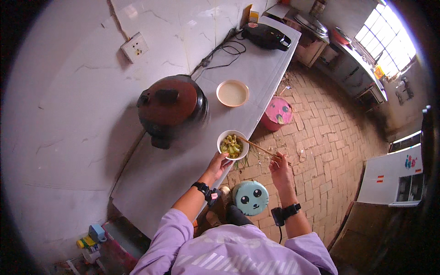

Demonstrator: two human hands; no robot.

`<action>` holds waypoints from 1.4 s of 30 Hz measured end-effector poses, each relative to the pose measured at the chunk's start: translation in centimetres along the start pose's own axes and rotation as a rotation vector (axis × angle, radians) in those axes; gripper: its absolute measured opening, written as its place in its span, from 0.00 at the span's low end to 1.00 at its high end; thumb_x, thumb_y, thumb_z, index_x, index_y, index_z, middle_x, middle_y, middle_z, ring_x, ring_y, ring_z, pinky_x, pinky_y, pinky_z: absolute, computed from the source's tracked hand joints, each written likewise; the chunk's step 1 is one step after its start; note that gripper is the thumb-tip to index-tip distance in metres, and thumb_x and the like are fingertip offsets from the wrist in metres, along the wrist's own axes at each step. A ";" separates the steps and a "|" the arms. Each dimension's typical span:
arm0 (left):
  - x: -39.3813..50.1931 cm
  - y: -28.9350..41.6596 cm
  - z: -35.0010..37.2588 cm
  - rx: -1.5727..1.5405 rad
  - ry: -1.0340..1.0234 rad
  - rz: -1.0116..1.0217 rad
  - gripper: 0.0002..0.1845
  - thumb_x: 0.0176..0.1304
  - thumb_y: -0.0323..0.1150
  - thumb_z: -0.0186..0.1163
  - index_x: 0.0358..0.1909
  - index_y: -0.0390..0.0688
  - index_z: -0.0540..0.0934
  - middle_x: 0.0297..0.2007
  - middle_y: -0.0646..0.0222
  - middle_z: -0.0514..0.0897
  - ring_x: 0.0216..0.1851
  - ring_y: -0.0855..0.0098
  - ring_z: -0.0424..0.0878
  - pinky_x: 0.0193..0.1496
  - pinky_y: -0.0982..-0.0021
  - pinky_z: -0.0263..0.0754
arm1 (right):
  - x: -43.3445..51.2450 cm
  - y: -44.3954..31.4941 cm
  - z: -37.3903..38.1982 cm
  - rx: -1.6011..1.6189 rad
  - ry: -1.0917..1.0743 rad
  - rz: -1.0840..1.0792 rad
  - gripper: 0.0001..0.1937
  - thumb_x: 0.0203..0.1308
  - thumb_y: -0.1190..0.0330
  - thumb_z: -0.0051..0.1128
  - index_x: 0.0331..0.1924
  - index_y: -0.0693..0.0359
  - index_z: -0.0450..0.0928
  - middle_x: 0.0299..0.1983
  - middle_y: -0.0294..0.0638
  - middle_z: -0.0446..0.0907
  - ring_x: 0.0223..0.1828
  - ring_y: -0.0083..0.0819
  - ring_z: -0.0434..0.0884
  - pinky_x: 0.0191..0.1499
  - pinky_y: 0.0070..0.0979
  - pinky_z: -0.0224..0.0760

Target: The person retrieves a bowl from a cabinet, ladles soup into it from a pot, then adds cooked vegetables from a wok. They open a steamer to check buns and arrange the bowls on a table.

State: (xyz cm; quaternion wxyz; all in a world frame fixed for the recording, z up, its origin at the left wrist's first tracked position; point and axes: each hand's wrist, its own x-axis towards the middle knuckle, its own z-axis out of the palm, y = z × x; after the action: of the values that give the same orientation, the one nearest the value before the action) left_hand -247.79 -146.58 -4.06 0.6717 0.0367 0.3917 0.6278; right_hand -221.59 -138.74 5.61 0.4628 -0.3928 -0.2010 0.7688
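My left hand [218, 165] grips the near rim of a white bowl [245, 151] at the counter's front edge. Chopped green and yellow vegetables [231, 146] fill part of the bowl. Between the fingers of my right hand [281, 170] are wooden chopsticks [259, 148], their tips reaching over the bowl's right rim to the food. Beyond that bowl, a second bowl [232, 93] with a pale, cloudy liquid stands on the counter. To the left of both bowls is a dark rice cooker or electric pot [172, 103] with a reddish-brown lid.
The grey counter [165, 182] runs along a tiled wall with a socket [134, 47]. A black appliance [266, 36] and loose cable [223, 55] lie at its far end. On the brick floor stand a pink stool [277, 113] and a blue stool [251, 198] with animal faces.
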 end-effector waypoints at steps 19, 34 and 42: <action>9.1 0.5 -3.0 -0.062 0.193 0.025 0.15 0.63 0.32 0.63 0.50 0.43 0.75 0.44 0.67 0.83 0.43 0.70 0.82 0.47 0.67 0.82 | 15.9 7.5 -1.1 0.202 0.005 0.270 0.13 0.71 0.60 0.52 0.40 0.61 0.80 0.35 0.40 0.83 0.39 0.30 0.83 0.47 0.25 0.81; 3.3 6.3 -5.6 -0.240 0.361 0.104 0.20 0.62 0.28 0.59 0.56 0.36 0.70 0.51 0.62 0.81 0.53 0.63 0.80 0.57 0.62 0.77 | 19.6 2.7 3.9 -0.095 -0.145 -0.136 0.10 0.71 0.63 0.52 0.42 0.62 0.78 0.34 0.40 0.83 0.35 0.31 0.84 0.42 0.31 0.81; 3.0 6.6 -4.6 -0.371 0.352 0.159 0.11 0.64 0.29 0.59 0.46 0.37 0.77 0.49 0.62 0.82 0.54 0.64 0.79 0.58 0.65 0.77 | 17.2 8.0 5.6 -0.097 -0.087 -0.026 0.10 0.70 0.65 0.55 0.46 0.63 0.77 0.42 0.43 0.83 0.44 0.34 0.85 0.50 0.30 0.81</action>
State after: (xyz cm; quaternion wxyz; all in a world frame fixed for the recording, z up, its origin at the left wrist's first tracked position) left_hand -256.11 -144.66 -5.08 0.5373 -0.1661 0.3765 0.7362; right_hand -235.01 -127.40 -3.56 0.4441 -0.3780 -0.2630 0.7685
